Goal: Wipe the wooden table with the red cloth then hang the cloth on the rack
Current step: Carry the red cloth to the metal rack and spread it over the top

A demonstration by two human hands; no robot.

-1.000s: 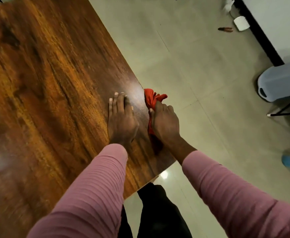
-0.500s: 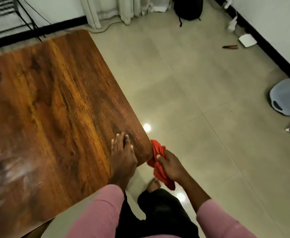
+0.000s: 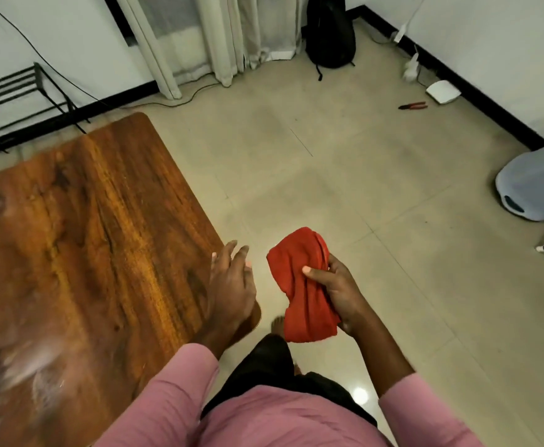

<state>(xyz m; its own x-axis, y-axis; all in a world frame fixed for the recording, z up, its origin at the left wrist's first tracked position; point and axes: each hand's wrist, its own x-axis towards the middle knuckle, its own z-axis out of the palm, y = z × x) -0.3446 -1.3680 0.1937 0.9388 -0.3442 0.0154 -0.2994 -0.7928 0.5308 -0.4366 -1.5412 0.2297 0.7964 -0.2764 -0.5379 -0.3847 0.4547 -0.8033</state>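
1. Cloth: the red cloth (image 3: pixel 302 285) is bunched in the right hand (image 3: pixel 338 291), thumb pressed across its front and fingers curled behind. It is held over the floor, just beside the wooden table (image 3: pixel 86 237) and not touching it.
2. Left hand (image 3: pixel 232 282): empty, with fingers spread and relaxed over the table's near corner. Contact with the wood cannot be confirmed.
3. Stage, as judged: wiping appears finished and hanging is not yet done. The rack (image 3: pixel 6 91) stands by the wall, beyond the table's far end.
4. Risk: hung as a wad, the cloth could slide off a thin bar, so it needs opening out with both hands.
5. Risk: a cable (image 3: pixel 180 103) lies on the floor near the rack and could trip a bare foot (image 3: pixel 277 324).
6. Risk: the cloth's loose lower end could sag free of the one-handed hold.
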